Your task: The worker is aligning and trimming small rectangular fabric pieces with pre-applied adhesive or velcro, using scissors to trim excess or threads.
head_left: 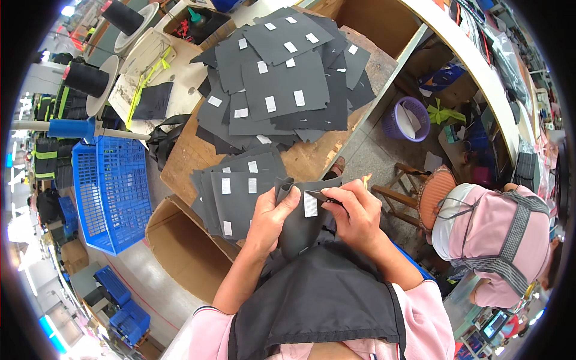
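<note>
My left hand (271,215) grips a dark grey fabric piece (298,231) that is curled over, with a white label patch (310,204) on it. My right hand (359,215) holds small dark snips (324,197) with the tip at the label's top edge. Just beyond my hands, a stack of the same grey pieces with white labels (235,187) lies on the wooden table (186,157). A larger spread of such pieces (282,78) covers the far half of the table. A dark apron lies over my lap (318,300).
A blue plastic crate (111,192) and an open cardboard box (180,249) stand on the floor to the left. Black thread cones (87,79) sit at the far left. A person in a pink top and head cover (498,240) sits at my right beside a stool (429,192). A purple basket (407,119) stands beyond.
</note>
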`<state>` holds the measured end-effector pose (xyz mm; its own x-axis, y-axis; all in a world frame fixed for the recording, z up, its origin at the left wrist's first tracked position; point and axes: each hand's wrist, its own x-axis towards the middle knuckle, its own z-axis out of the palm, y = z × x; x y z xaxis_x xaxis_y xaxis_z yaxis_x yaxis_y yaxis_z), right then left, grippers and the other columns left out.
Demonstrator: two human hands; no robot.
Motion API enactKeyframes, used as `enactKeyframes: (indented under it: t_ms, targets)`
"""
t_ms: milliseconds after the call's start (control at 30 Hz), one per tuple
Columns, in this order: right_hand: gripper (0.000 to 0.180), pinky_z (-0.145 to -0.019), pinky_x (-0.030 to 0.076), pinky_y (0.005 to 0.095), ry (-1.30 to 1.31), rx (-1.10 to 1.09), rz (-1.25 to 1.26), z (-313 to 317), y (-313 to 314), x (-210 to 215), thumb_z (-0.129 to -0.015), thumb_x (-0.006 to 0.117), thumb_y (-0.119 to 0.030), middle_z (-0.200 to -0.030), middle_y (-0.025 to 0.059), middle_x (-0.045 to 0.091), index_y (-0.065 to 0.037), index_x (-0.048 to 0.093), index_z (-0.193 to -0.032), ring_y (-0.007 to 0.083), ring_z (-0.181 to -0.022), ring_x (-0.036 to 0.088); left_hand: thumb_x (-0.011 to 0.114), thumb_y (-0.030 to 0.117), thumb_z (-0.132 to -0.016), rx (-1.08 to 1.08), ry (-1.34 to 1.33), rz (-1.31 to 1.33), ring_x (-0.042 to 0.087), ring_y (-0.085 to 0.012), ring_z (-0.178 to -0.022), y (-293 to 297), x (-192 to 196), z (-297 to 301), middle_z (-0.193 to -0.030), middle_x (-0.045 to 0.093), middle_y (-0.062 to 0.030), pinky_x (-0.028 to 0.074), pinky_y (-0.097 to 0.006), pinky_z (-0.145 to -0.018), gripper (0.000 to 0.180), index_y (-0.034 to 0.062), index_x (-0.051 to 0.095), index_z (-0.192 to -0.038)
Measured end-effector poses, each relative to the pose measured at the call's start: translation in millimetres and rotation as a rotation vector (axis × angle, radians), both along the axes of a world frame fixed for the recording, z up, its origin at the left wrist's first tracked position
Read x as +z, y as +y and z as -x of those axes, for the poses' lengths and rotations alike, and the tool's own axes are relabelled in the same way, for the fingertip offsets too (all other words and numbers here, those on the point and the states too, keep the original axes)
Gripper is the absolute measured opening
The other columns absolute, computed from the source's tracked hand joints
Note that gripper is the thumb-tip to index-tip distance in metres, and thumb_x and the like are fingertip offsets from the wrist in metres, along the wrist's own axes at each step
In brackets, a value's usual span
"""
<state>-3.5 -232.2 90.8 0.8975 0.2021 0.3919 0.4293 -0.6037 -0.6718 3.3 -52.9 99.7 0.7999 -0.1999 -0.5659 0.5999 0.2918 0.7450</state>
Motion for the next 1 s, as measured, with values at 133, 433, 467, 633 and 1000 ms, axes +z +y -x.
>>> enactKeyframes:
  t_ms: [133, 433, 467, 633, 1000]
  targets:
    - [0.032, -0.054, 0.044, 0.0316, -0.003, -0.073, -0.108, 2.8, -5.9, 0.1, -0.062, 0.073, -0.004, -0.078, 0.0080, 0.055, -0.007, 0.062, -0.092, 0.0230, -0.061, 0.055, 0.058, 0.030, -0.090, -0.006, 0.022, 0.012, 0.052, -0.0097, -0.080, 0.6, -0.2, 0.5, -0.089, 0.059, -0.0045, 0.043, -0.024, -0.071, 0.032, -0.0012, 0.057, -0.098]
    - [0.029, -0.056, 0.046, 0.0319, 0.055, 0.012, -0.036, -3.8, -5.2, 6.4, -0.065, 0.072, -0.003, -0.077, 0.0080, 0.055, -0.006, 0.062, -0.092, 0.0243, -0.063, 0.056, 0.060, 0.030, -0.089, -0.028, 0.049, 0.040, 0.054, -0.0113, -0.082, 4.1, -2.2, -1.8, -0.091, 0.060, -0.0058, 0.045, -0.025, -0.073, 0.035, -0.0027, 0.056, -0.101]
    - [0.029, -0.056, 0.046, 0.0319, 0.050, 0.016, -0.038, -5.4, -3.3, 4.4, -0.065, 0.072, -0.003, -0.077, 0.0080, 0.055, -0.006, 0.062, -0.092, 0.0243, -0.063, 0.056, 0.060, 0.030, -0.089, -0.024, 0.044, 0.038, 0.054, -0.0113, -0.082, 7.5, -2.7, -2.2, -0.091, 0.060, -0.0058, 0.045, -0.025, -0.073, 0.035, -0.0027, 0.056, -0.101]
    - [0.028, -0.055, 0.042, 0.0219, 0.580, -0.117, -0.404, -25.0, -15.1, -45.0, -0.073, 0.065, 0.001, -0.078, -0.0001, 0.048, -0.003, 0.055, -0.099, 0.0095, -0.070, 0.047, 0.072, 0.021, -0.078, 0.106, -0.056, -0.223, 0.056, -0.0169, -0.090, 55.0, -19.6, -4.8, -0.103, 0.058, -0.0096, 0.047, -0.031, -0.082, 0.048, -0.0042, 0.051, -0.113]
    - [0.024, -0.037, 0.026, 0.0213, 1.068, -0.418, -1.375, -164.8, 30.1, -138.3, -0.086, 0.063, -0.021, -0.063, -0.0011, 0.048, -0.010, 0.045, -0.073, 0.0070, -0.042, 0.037, 0.065, 0.008, -0.078, 0.311, -0.184, -1.347, 0.053, -0.0333, -0.096, 121.1, -132.6, 3.8, -0.104, 0.054, -0.0183, 0.042, -0.040, -0.085, 0.043, 0.0061, 0.045, -0.116]
